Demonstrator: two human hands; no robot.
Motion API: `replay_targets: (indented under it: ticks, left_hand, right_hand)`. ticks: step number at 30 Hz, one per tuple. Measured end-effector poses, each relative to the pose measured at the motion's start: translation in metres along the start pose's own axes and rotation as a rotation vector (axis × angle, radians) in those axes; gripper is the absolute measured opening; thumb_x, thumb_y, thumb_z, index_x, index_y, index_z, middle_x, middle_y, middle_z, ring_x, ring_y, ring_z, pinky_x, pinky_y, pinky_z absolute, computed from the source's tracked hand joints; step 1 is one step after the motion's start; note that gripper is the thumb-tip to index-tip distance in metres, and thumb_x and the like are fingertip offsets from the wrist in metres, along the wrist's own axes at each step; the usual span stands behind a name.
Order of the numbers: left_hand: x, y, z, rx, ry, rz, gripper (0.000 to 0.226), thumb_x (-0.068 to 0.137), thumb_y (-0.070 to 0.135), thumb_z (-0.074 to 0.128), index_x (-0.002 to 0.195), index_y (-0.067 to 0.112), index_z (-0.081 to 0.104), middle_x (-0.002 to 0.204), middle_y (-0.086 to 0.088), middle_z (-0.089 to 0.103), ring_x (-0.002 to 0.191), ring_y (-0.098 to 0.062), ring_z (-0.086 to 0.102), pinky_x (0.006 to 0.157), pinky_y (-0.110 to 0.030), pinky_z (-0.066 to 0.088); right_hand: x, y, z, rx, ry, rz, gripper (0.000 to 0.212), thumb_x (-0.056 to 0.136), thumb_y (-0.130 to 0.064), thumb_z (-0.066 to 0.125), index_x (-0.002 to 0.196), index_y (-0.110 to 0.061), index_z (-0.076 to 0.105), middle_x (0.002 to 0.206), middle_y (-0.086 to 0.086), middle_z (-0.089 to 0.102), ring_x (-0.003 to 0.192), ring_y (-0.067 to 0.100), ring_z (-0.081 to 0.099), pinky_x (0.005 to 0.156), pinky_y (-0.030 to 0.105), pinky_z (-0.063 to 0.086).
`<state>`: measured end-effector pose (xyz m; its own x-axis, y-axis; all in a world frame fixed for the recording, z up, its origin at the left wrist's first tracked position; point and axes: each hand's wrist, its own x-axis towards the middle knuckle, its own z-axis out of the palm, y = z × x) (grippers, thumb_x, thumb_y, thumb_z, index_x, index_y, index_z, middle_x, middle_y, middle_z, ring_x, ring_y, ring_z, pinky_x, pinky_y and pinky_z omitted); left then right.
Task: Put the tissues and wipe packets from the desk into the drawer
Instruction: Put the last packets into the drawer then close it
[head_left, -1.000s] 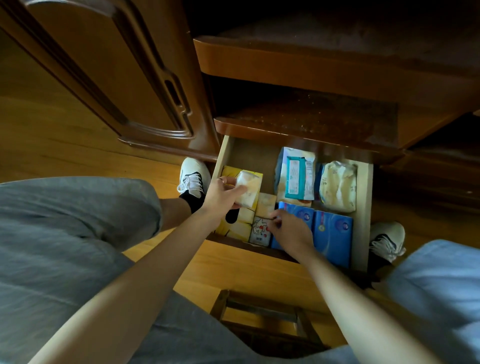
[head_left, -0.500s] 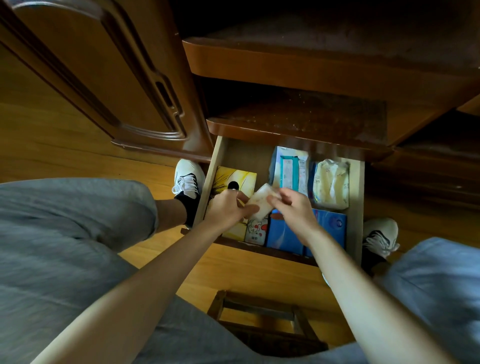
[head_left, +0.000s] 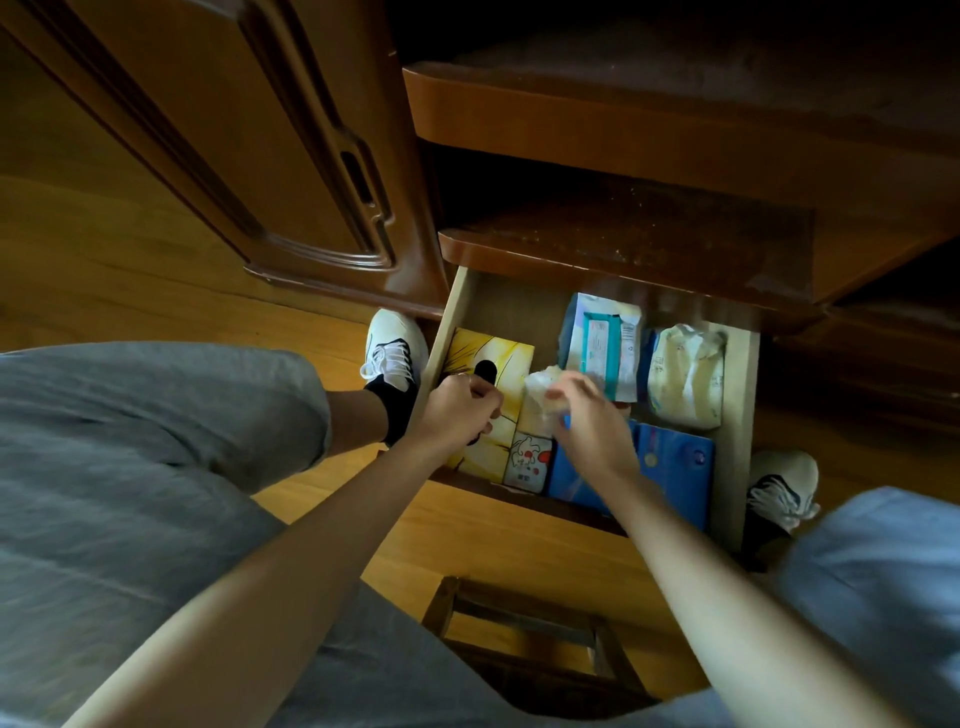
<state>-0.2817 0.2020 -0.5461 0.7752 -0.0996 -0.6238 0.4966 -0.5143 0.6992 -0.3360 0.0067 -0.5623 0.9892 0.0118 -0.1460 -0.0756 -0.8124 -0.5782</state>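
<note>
The open wooden drawer holds a yellow tissue box at the left, a teal wipe packet, a cream tissue pack, blue tissue packs and a small cartoon-printed pack. My right hand hovers over the drawer's middle and pinches a small pale tissue packet. My left hand rests over the yellow box with its fingers curled and nothing visible in them.
A dark shelf overhangs the back of the drawer. A brown cabinet door stands at the left. My white shoes flank the drawer on the wooden floor. A wooden stool sits below my arms.
The pale packet passed from my left hand to my right hand, which rose from the blue packs to take it. My left hand let go and curled over the yellow box.
</note>
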Motion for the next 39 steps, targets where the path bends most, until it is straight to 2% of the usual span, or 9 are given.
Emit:
replay_targets:
  ticks: [3, 7, 12, 17, 20, 22, 25, 32, 39]
  left_hand:
    - [0.001, 0.0, -0.003, -0.006, 0.021, 0.002, 0.019, 0.09, 0.031, 0.059, 0.084, 0.019, 0.072, 0.08, -0.003, 0.077, 0.071, -0.022, 0.073, 0.069, -0.046, 0.062]
    - [0.004, -0.002, -0.003, 0.008, 0.041, -0.002, 0.024, 0.09, 0.035, 0.057, 0.082, 0.019, 0.073, 0.077, -0.003, 0.077, 0.076, -0.029, 0.073, 0.07, -0.051, 0.06]
    - [0.005, -0.003, -0.002, -0.001, 0.03, 0.014, 0.015, 0.091, 0.035, 0.059, 0.087, 0.026, 0.071, 0.077, 0.006, 0.077, 0.069, -0.013, 0.073, 0.073, -0.047, 0.062]
    - [0.004, -0.005, -0.002, 0.017, 0.038, 0.045, 0.011, 0.094, 0.031, 0.06, 0.092, 0.027, 0.071, 0.079, 0.008, 0.076, 0.072, -0.013, 0.073, 0.074, -0.046, 0.063]
    - [0.002, -0.006, -0.003, 0.22, 0.082, 0.159, 0.015, 0.096, 0.031, 0.058, 0.102, 0.024, 0.072, 0.087, 0.011, 0.073, 0.081, -0.009, 0.069, 0.069, -0.031, 0.06]
    - [0.001, -0.007, -0.002, 0.356, 0.124, 0.25, 0.017, 0.097, 0.03, 0.058, 0.108, 0.025, 0.071, 0.094, 0.013, 0.069, 0.085, -0.005, 0.063, 0.062, -0.016, 0.048]
    - [-0.001, -0.009, -0.003, 0.51, 0.16, 0.31, 0.021, 0.096, 0.03, 0.061, 0.113, 0.024, 0.071, 0.102, 0.005, 0.073, 0.085, -0.01, 0.063, 0.058, -0.015, 0.04]
    - [-0.009, -0.01, -0.002, 0.789, 0.145, 0.397, 0.025, 0.091, 0.029, 0.066, 0.116, 0.024, 0.068, 0.114, -0.004, 0.069, 0.11, -0.023, 0.059, 0.078, -0.028, 0.043]
    - [-0.038, -0.01, -0.015, 1.004, -0.172, 0.506, 0.054, 0.083, 0.061, 0.068, 0.127, 0.03, 0.063, 0.136, 0.003, 0.057, 0.128, -0.022, 0.048, 0.105, -0.043, 0.041]
  right_hand:
    - [-0.013, 0.0, 0.012, -0.138, -0.141, 0.057, 0.039, 0.096, -0.022, 0.069, 0.135, -0.02, 0.064, 0.157, 0.001, 0.044, 0.133, 0.023, 0.054, 0.093, 0.036, 0.056]
    - [-0.011, -0.004, 0.013, -0.127, -0.171, 0.08, 0.045, 0.096, -0.015, 0.07, 0.141, -0.02, 0.063, 0.159, 0.004, 0.041, 0.142, 0.026, 0.045, 0.103, 0.042, 0.053]
    - [-0.003, 0.0, 0.009, -0.069, -0.121, 0.131, 0.037, 0.096, -0.018, 0.069, 0.132, -0.013, 0.067, 0.146, 0.005, 0.052, 0.129, 0.025, 0.055, 0.095, 0.036, 0.05]
    - [-0.001, 0.001, 0.011, -0.086, -0.153, 0.079, 0.027, 0.097, -0.033, 0.068, 0.118, -0.017, 0.075, 0.134, 0.0, 0.061, 0.118, 0.02, 0.06, 0.083, 0.032, 0.052]
    - [0.0, 0.002, 0.008, -0.197, -0.093, 0.025, 0.023, 0.102, -0.029, 0.059, 0.111, -0.019, 0.077, 0.127, 0.0, 0.065, 0.12, 0.022, 0.057, 0.088, 0.037, 0.054]
    - [0.001, 0.003, 0.008, -0.254, 0.027, 0.007, 0.018, 0.098, -0.024, 0.066, 0.113, -0.018, 0.074, 0.12, 0.002, 0.066, 0.116, 0.024, 0.059, 0.088, 0.037, 0.053]
    - [0.011, 0.002, 0.016, -0.389, 0.008, -0.046, 0.038, 0.091, -0.023, 0.075, 0.128, -0.02, 0.066, 0.128, 0.001, 0.064, 0.118, 0.025, 0.058, 0.092, 0.04, 0.052]
    - [0.029, -0.011, 0.027, -0.568, -0.178, -0.026, 0.041, 0.093, -0.026, 0.072, 0.134, -0.026, 0.064, 0.137, -0.001, 0.063, 0.129, 0.024, 0.052, 0.105, 0.043, 0.046]
    - [0.001, -0.005, -0.02, -0.306, -0.036, -0.018, 0.032, 0.103, -0.026, 0.052, 0.133, -0.024, 0.063, 0.133, 0.0, 0.065, 0.125, 0.022, 0.055, 0.097, 0.038, 0.048]
